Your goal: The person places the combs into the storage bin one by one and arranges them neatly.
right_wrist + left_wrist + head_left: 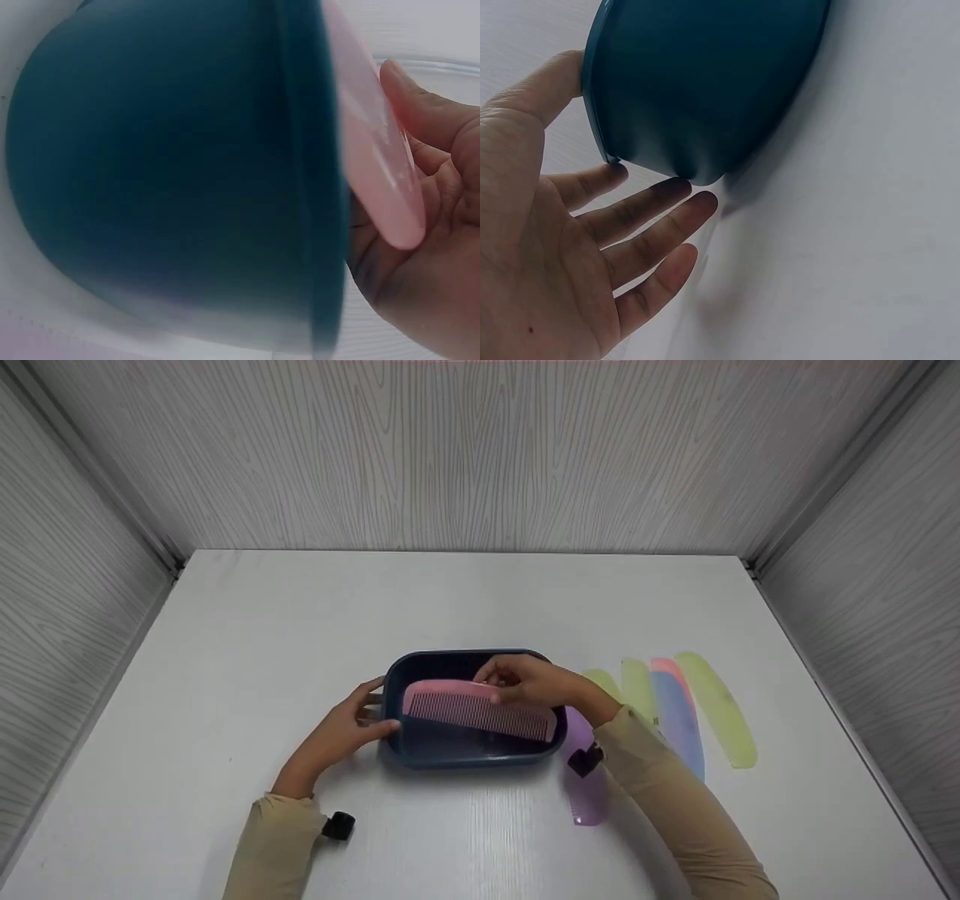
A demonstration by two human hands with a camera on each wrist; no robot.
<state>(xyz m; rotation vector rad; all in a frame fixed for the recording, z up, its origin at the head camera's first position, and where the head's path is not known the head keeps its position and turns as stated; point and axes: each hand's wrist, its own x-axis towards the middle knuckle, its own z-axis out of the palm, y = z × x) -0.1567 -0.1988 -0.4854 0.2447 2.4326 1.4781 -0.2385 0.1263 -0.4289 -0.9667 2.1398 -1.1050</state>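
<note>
A pink comb [446,701] is slanted inside the dark blue plastic basin [480,761], its teeth toward the near side. My right hand [529,681] pinches the comb by its upper edge, between thumb and fingers; the right wrist view shows the pink comb [386,191] sticking up past the basin's rim. At the basin's left end is my left hand [349,727], its thumb against the rim. In the left wrist view, the left hand's fingers [649,244] are spread and fairly straight, some of their tips against the outer wall. The right hand's fingertips are partly hidden behind the comb.
Right of the basin, a purple comb [589,799] lies partly under the right forearm. Farther right are several flat combs: green ones [720,712], a blue one [679,720] and a pink one [666,664] partly beneath it. Grey wood-grain panels [480,457] enclose the white table [300,607].
</note>
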